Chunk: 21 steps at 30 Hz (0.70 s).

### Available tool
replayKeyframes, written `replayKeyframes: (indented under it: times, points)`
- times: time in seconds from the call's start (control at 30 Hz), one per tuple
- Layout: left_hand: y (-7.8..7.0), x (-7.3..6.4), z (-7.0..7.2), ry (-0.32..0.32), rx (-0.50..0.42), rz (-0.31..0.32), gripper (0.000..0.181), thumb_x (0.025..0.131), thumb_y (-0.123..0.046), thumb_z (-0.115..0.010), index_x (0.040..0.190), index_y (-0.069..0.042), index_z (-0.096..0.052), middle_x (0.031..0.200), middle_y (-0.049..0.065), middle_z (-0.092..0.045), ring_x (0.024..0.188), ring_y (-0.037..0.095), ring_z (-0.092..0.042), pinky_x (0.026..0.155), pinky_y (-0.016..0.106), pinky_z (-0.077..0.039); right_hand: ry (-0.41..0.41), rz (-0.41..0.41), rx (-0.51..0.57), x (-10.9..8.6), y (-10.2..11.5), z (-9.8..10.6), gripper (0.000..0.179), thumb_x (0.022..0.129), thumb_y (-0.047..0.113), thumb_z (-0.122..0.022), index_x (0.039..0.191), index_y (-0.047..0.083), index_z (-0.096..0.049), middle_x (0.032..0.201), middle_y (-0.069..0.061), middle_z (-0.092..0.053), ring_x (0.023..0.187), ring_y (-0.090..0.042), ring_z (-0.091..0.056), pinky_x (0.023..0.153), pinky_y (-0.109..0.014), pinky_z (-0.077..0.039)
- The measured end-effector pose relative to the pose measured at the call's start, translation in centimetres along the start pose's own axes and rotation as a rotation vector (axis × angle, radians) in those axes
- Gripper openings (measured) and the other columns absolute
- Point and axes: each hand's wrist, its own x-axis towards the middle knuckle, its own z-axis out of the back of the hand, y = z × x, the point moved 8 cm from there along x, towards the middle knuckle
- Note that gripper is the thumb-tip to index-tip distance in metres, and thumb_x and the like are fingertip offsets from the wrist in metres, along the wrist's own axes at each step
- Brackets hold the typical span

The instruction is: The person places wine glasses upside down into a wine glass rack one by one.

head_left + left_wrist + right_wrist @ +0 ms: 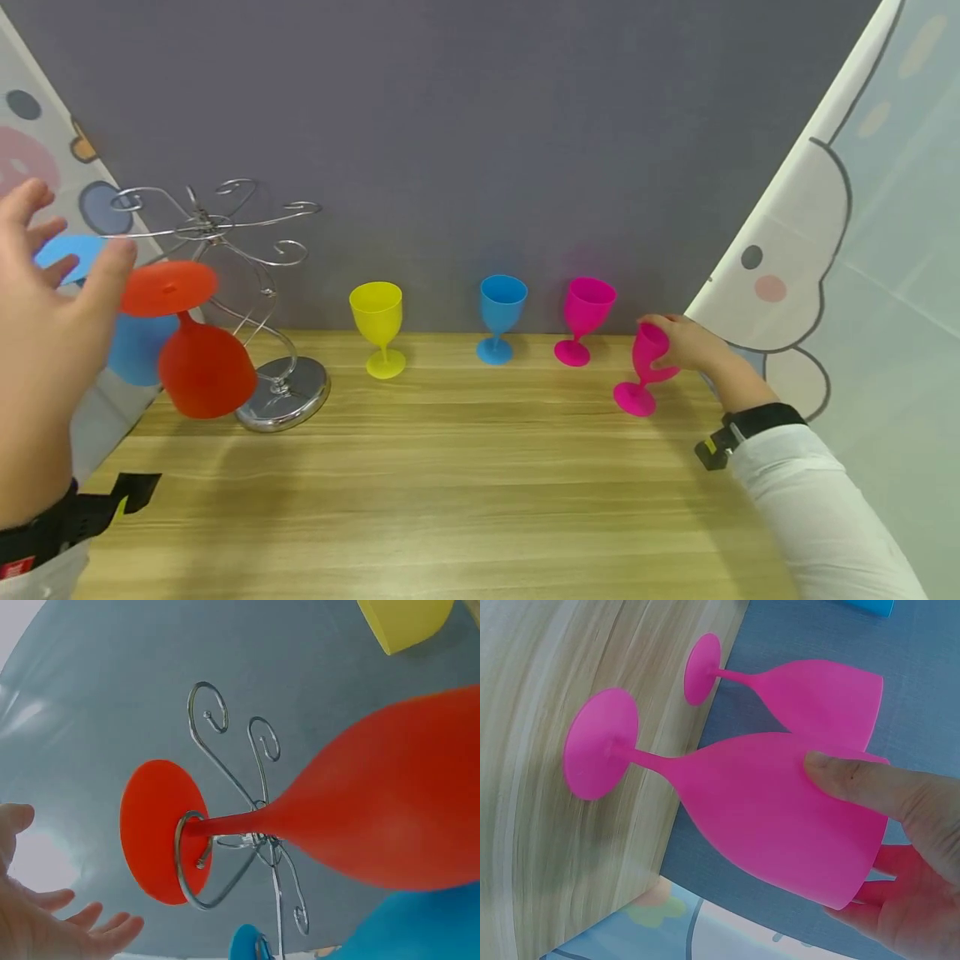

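At the right end of the table, my right hand (686,340) grips a pink wine glass (772,817) by its bowl, thumb on one side and fingers on the other. The glass is upright with a slight tilt. In the head view my left hand (56,333) is raised at the left, fingers spread and holding nothing. Close by it, a red wine glass (206,371) hangs upside down by its foot from a curl of the metal glass rack (213,229); the left wrist view shows a gap between hand and foot. A blue wine glass (138,346) hangs behind the red one.
Along the back of the table (450,500) stand a yellow wine glass (377,312), another blue wine glass (502,304) and a second pink wine glass (588,307), all upright. A grey panel (480,150) rises behind them, with patterned sheets at both sides.
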Motion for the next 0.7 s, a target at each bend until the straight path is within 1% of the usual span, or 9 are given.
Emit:
replayKeyframes:
  times: [0.07,0.13,0.23,0.33,0.47,0.53,0.57,0.63,0.7]
  points:
    - [-0.8,1.2,-0.3,0.057,0.033,-0.013,0.061,0.098,-0.037,-0.046,0.152,-0.040,-0.019,0.160,-0.012,-0.021,0.147,0.015,-0.025,0.117,0.033,-0.024,-0.006,0.006,-0.002,0.0,-0.1,0.0,0.077,0.072,0.013,-0.082,0.138,0.004,-0.043,0.131,-0.043,-0.043,0.116,-0.058,-0.047,0.085,-0.063,-0.050]
    - [-1.3,2.6,-0.5,0.100,0.051,-0.051,0.061,0.098,-0.038,-0.045,0.153,-0.037,-0.019,0.161,-0.009,-0.020,0.147,0.014,-0.024,0.117,0.035,-0.024,-0.010,0.010,-0.002,0.0,-0.1,0.0,0.078,0.071,0.013,-0.083,0.138,0.004,-0.043,0.130,-0.043,-0.044,0.117,-0.059,-0.046,0.085,-0.063,-0.050]
    - [-1.5,4.7,-0.8,0.173,0.061,-0.067,0.061,0.099,-0.040,-0.044,0.154,-0.035,-0.019,0.161,-0.006,-0.020,0.148,0.017,-0.024,0.115,0.042,-0.025,-0.012,0.019,0.002,0.0,0.0,0.0,0.078,0.071,0.013,-0.082,0.138,0.003,-0.043,0.131,-0.042,-0.043,0.118,-0.059,-0.044,0.086,-0.064,-0.049]
    - [-1.4,6.2,-1.5,0.268,0.078,-0.032,0.063,0.098,-0.045,-0.043,0.154,-0.036,-0.015,0.162,-0.005,-0.017,0.148,0.025,-0.020,0.113,0.053,-0.025,-0.010,0.026,0.007,0.0,0.1,0.0,0.078,0.071,0.014,-0.083,0.137,0.003,-0.044,0.131,-0.042,-0.043,0.117,-0.059,-0.045,0.085,-0.063,-0.049]
    - [-1.9,7.6,-3.2,0.406,0.096,0.003,0.069,0.097,-0.051,-0.041,0.155,-0.035,-0.008,0.164,-0.001,-0.010,0.148,0.037,-0.015,0.111,0.062,-0.025,-0.010,0.020,0.009,0.0,-0.1,0.0,0.078,0.071,0.014,-0.082,0.137,0.003,-0.043,0.131,-0.043,-0.042,0.117,-0.059,-0.045,0.084,-0.064,-0.049]
    - [-2.6,8.2,-4.1,0.460,0.123,-0.016,0.071,0.098,-0.051,-0.041,0.157,-0.029,-0.007,0.164,0.006,-0.009,0.146,0.042,-0.017,0.109,0.064,-0.027,-0.013,0.022,0.008,0.0,-0.3,0.0,0.077,0.071,0.013,-0.082,0.137,0.003,-0.043,0.131,-0.043,-0.041,0.115,-0.059,-0.046,0.084,-0.064,-0.049]
    - [-2.8,8.5,-4.5,0.488,0.146,-0.033,0.073,0.098,-0.050,-0.040,0.157,-0.024,-0.006,0.163,0.011,-0.010,0.144,0.045,-0.019,0.107,0.066,-0.028,-0.014,0.022,0.006,-0.1,-0.3,0.0,0.077,0.071,0.013,-0.082,0.137,0.003,-0.043,0.131,-0.043,-0.041,0.115,-0.059,-0.047,0.084,-0.064,-0.049]
    - [-3.3,8.9,-5.2,0.532,0.208,-0.071,0.076,0.099,-0.049,-0.039,0.157,-0.014,-0.004,0.160,0.022,-0.011,0.139,0.052,-0.023,0.104,0.068,-0.030,-0.015,0.028,0.006,0.0,-0.4,0.0,0.077,0.071,0.013,-0.082,0.137,0.003,-0.043,0.130,-0.043,-0.041,0.113,-0.059,-0.048,0.083,-0.063,-0.050]
    - [-3.4,9.2,-5.7,0.562,0.281,-0.110,0.077,0.099,-0.047,-0.038,0.155,-0.005,-0.003,0.156,0.031,-0.013,0.135,0.058,-0.024,0.100,0.071,-0.031,-0.013,0.039,0.004,0.0,-0.3,-0.2,0.077,0.071,0.014,-0.082,0.136,0.003,-0.043,0.129,-0.044,-0.042,0.111,-0.059,-0.049,0.083,-0.063,-0.050]
